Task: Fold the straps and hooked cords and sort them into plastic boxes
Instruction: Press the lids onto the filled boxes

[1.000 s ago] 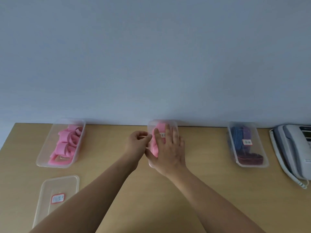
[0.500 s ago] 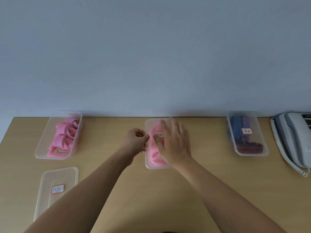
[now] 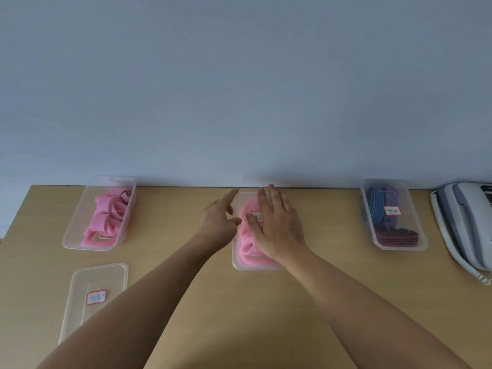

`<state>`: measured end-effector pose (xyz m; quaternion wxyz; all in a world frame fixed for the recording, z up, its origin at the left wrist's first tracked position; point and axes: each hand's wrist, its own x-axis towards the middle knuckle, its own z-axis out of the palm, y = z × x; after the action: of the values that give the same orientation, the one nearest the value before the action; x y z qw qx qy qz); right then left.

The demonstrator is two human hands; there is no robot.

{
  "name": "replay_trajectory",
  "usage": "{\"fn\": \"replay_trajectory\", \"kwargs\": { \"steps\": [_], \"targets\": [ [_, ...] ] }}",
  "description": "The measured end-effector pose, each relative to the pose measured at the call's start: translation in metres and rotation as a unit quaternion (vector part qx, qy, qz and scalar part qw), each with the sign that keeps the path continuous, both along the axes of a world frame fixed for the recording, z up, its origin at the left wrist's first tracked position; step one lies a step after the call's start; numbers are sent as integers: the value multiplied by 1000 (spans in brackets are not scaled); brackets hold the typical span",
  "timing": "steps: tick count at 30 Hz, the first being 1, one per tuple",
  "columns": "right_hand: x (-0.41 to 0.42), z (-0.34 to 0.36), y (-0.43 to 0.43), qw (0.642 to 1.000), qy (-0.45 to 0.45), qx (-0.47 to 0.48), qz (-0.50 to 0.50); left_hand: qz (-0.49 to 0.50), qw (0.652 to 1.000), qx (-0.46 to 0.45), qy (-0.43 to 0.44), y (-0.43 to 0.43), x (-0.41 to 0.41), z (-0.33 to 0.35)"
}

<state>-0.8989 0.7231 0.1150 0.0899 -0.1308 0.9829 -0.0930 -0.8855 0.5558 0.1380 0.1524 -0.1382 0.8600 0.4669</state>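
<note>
The right hand (image 3: 279, 225) lies flat, fingers spread, on the lidded middle box (image 3: 241, 259) of pink straps (image 3: 246, 255) on the desk (image 3: 239, 315). The left hand (image 3: 219, 222) hangs loosely open at the box's left edge, index finger out, gripping nothing.

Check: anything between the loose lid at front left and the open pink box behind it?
Nothing visible. The lid lies flat on bare table, the open box right behind it. Both hands, left and right, are at the middle box.

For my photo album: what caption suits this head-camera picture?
Right hand pressing flat on the lidded middle box of pink straps, left hand open beside it.
</note>
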Motion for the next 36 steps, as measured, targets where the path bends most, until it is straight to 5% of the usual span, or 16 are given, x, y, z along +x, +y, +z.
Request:
{"fn": "replay_trajectory", "kwargs": {
  "steps": [12, 22, 29, 36],
  "targets": [
    [12, 6, 9, 994, 38, -102, -23, 22, 998, 45, -41, 0, 1, 1],
    [80, -15, 25, 993, -10, -106, -45, 111, 993, 26, 25, 9, 41, -3],
    [79, -17, 25, 996, -1, -72, -49, 46, 992, 116, -4, 3, 81, -7],
    [79, -10, 24, 997, -14, -64, -43, -22, 997, 48, 58, -1, 82, -13]
  ]
}}
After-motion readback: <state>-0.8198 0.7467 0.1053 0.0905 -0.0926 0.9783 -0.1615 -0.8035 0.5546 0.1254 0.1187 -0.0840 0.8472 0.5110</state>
